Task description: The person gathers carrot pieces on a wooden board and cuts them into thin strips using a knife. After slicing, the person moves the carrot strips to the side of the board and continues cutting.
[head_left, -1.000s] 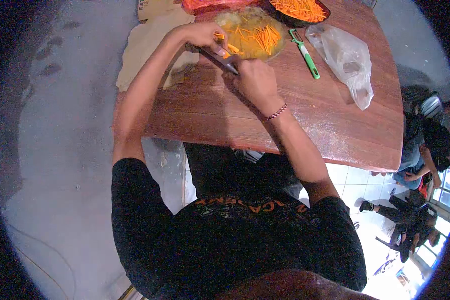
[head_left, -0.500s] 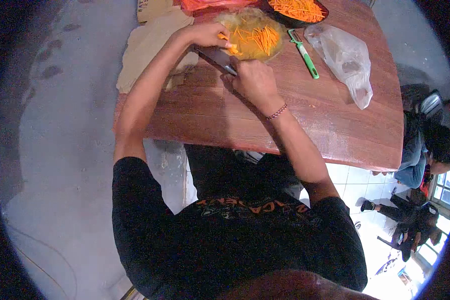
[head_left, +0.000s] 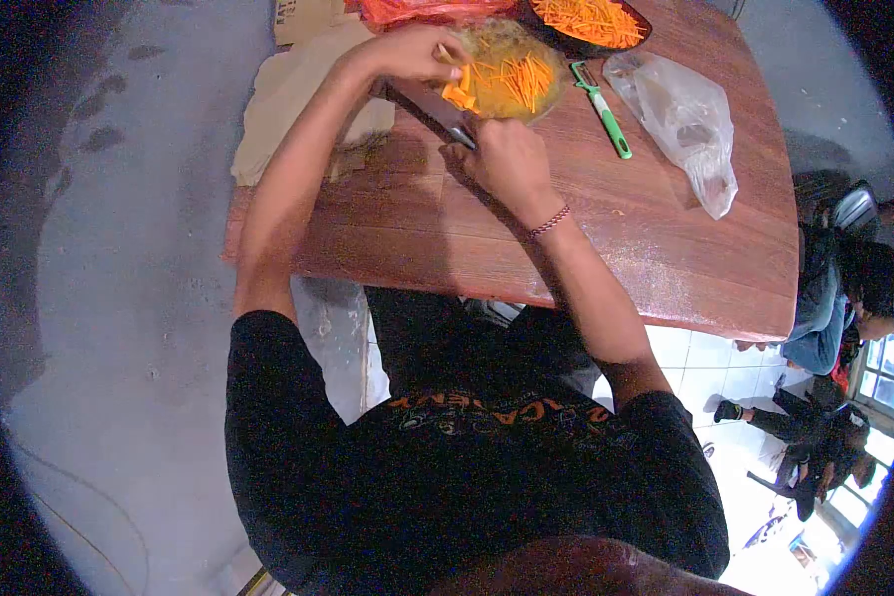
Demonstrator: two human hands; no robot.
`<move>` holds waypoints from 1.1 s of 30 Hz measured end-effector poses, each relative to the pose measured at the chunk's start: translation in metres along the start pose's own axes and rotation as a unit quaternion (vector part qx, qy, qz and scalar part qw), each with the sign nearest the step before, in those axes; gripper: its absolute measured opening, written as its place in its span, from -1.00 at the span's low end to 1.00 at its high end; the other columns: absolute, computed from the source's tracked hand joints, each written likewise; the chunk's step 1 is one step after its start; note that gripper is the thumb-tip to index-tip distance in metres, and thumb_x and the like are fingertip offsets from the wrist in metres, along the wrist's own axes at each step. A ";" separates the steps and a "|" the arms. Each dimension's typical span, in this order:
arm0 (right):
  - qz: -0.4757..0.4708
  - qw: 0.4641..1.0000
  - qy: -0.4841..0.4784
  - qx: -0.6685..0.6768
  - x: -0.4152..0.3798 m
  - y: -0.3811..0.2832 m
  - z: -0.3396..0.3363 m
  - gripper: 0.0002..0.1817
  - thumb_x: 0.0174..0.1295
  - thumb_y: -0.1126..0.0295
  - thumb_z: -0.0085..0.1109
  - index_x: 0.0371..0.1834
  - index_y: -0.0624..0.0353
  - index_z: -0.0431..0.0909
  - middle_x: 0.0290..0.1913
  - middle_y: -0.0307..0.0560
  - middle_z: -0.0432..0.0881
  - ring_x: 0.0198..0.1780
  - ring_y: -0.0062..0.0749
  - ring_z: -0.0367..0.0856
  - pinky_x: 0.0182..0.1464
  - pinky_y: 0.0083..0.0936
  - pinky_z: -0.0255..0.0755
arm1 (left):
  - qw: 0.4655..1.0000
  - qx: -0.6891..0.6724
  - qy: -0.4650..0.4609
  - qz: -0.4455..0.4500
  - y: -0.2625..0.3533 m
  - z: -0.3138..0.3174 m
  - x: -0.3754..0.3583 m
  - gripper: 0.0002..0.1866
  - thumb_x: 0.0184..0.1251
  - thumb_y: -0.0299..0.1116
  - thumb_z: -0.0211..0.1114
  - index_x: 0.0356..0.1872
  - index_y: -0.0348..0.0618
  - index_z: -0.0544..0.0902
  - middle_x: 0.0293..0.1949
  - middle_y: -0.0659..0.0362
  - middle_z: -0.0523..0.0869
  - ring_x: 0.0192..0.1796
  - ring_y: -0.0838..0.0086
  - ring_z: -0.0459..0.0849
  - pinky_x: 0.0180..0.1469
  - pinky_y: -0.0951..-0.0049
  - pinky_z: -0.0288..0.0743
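My right hand [head_left: 507, 164] is closed round the handle of a knife [head_left: 429, 111], whose blade points up and left over the table. My left hand [head_left: 419, 56] is at the left side of a round cutting board [head_left: 487, 45], its fingers bent against orange carrot pieces [head_left: 459, 94]. Thin carrot strips [head_left: 526, 81] lie on the board to the right of these pieces. Just what the left fingertips pinch is too small to make out.
A green-and-white peeler [head_left: 603, 114] and a clear plastic bag [head_left: 680, 124] lie right of the board. Behind is a black bowl [head_left: 648, 22] of carrot strips. Brown cardboard [head_left: 283, 109] and a red bag [head_left: 387, 10] sit left and behind. Other people [head_left: 824, 447] are at far right.
My left hand has lifted slightly and turned, showing more of the carrot pieces beneath its fingertips. My right hand and the knife have barely moved.
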State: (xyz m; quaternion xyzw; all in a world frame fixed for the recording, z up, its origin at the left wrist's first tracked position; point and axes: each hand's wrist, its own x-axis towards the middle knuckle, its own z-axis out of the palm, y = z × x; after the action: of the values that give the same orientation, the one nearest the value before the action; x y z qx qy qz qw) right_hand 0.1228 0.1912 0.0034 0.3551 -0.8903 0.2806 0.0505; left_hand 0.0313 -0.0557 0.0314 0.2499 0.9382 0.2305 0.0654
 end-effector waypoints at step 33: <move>-0.053 0.970 -0.032 -0.236 0.128 0.096 0.008 -0.60 0.16 0.00 0.32 -0.08 0.03 0.74 -0.22 0.08 0.75 -0.14 0.06 0.72 -0.10 -0.12 0.60 | 0.504 -0.766 0.399 0.009 -0.020 0.042 -0.087 -0.64 0.63 -0.26 -0.15 0.06 -0.35 0.49 -0.14 0.07 0.66 -0.23 0.40 0.57 -0.23 0.34 0.52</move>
State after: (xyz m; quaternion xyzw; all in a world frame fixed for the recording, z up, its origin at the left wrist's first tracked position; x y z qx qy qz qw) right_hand -0.0348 0.1662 -0.0109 0.3882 -0.9126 0.0476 0.1193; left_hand 0.1078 -0.0981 -0.0145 -0.0081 0.3199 0.9351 -0.1523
